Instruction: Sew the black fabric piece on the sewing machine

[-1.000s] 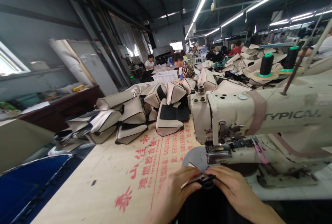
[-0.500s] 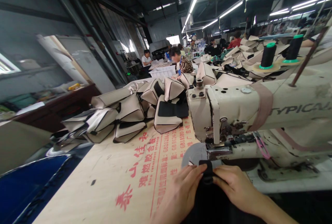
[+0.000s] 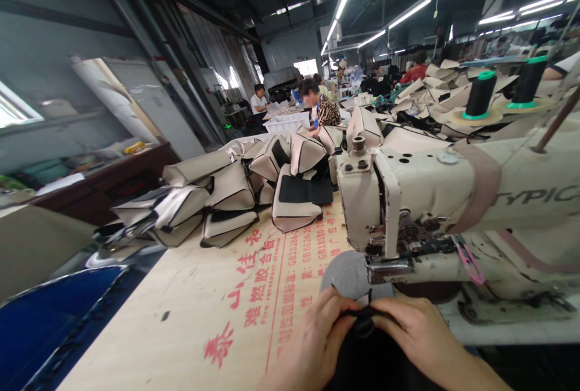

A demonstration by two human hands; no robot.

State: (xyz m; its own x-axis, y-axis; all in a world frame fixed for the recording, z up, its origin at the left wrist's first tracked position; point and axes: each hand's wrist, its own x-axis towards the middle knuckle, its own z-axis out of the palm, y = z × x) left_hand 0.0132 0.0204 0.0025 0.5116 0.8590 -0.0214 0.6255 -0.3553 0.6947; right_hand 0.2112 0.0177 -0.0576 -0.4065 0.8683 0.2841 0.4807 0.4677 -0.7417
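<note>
My left hand (image 3: 319,332) and my right hand (image 3: 414,329) pinch the edge of a black fabric piece (image 3: 371,358) between thumbs and fingers, close together in front of the sewing machine (image 3: 367,194). The held edge looks folded, and a small pale bit shows just behind it. Below my hands the fabric hangs down out of view. Just beyond my fingertips lies a rounded grey plate (image 3: 344,275), under the machine's needle area. The fabric is apart from the presser foot.
Several beige pieces with black edging (image 3: 231,188) are heaped at the back of the plywood table (image 3: 190,300). Two black thread spools (image 3: 480,96) stand behind the machine. A blue-lined bin (image 3: 58,324) sits at the left. A co-worker (image 3: 325,110) sits beyond the heap.
My fingers have bent the black edge over, so its flat upright face no longer shows. Both hands stay close together. The view has shifted slightly, moving the machine to the right.
</note>
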